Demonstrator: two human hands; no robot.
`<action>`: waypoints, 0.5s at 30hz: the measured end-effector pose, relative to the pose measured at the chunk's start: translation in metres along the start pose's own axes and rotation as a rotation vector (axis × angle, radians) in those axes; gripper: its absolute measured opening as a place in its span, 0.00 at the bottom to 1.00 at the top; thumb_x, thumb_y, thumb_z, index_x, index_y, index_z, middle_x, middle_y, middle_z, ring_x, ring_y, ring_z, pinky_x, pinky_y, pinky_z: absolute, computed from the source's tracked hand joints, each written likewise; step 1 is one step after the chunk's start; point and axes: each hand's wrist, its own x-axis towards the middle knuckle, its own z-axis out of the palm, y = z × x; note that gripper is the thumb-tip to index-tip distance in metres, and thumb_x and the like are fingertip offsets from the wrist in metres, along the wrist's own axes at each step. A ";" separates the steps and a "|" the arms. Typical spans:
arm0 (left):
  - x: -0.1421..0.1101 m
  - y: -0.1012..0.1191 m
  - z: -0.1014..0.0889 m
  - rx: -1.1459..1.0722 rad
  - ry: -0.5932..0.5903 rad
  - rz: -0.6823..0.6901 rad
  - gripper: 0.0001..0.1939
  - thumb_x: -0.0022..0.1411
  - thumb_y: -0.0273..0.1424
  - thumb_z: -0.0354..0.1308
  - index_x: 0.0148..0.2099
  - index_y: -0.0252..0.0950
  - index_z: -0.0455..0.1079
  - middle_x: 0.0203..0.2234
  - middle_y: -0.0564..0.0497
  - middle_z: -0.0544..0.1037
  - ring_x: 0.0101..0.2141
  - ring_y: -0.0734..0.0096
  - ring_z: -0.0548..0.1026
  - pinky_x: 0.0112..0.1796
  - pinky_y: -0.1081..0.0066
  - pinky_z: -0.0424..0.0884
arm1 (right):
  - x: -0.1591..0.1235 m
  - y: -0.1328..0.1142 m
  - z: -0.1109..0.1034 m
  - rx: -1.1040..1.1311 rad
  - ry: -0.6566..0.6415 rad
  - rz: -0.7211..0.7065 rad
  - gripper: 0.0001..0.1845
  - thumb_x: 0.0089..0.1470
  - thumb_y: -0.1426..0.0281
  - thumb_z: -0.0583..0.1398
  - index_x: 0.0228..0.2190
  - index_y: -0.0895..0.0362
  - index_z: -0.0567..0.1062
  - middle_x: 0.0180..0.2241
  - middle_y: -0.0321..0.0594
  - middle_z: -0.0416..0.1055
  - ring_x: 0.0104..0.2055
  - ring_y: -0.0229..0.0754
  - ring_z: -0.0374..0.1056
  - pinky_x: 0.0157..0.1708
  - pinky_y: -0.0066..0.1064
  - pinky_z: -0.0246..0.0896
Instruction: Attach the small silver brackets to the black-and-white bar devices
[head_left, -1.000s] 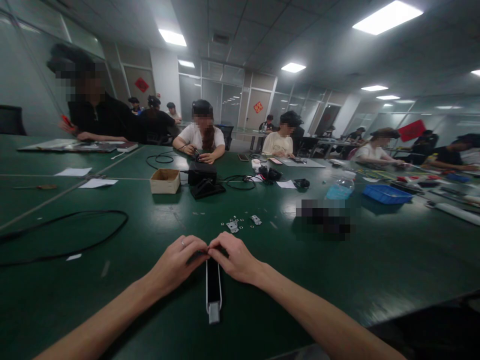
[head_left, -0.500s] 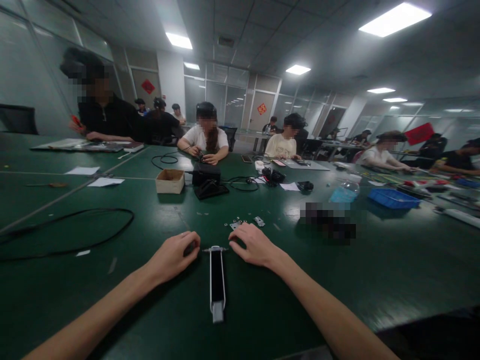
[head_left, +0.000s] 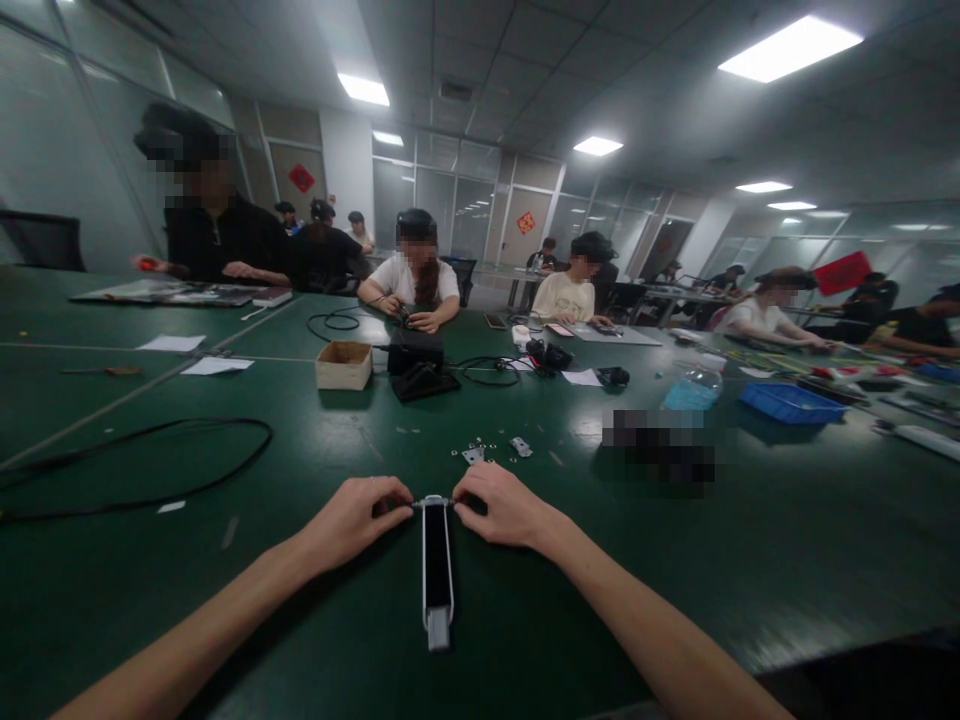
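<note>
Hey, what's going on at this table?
A person's left hand and right hand pinch the far end of a black metal-edged bar lying on a green table. Small metal brackets and washers lie just beyond it. A co-worker in a white shirt sits farther along, hands together over something small, among others at the tables.

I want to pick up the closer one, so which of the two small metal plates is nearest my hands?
The plate on the left, just beyond your right hand; the other plate lies farther right, past it.
</note>
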 end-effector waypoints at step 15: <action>0.001 0.000 0.010 -0.078 0.068 -0.034 0.10 0.61 0.33 0.55 0.41 0.38 0.75 0.35 0.52 0.80 0.35 0.68 0.76 0.38 0.72 0.69 | 0.000 0.004 0.009 0.034 0.045 0.001 0.04 0.54 0.74 0.57 0.32 0.59 0.73 0.32 0.41 0.70 0.36 0.39 0.64 0.37 0.32 0.62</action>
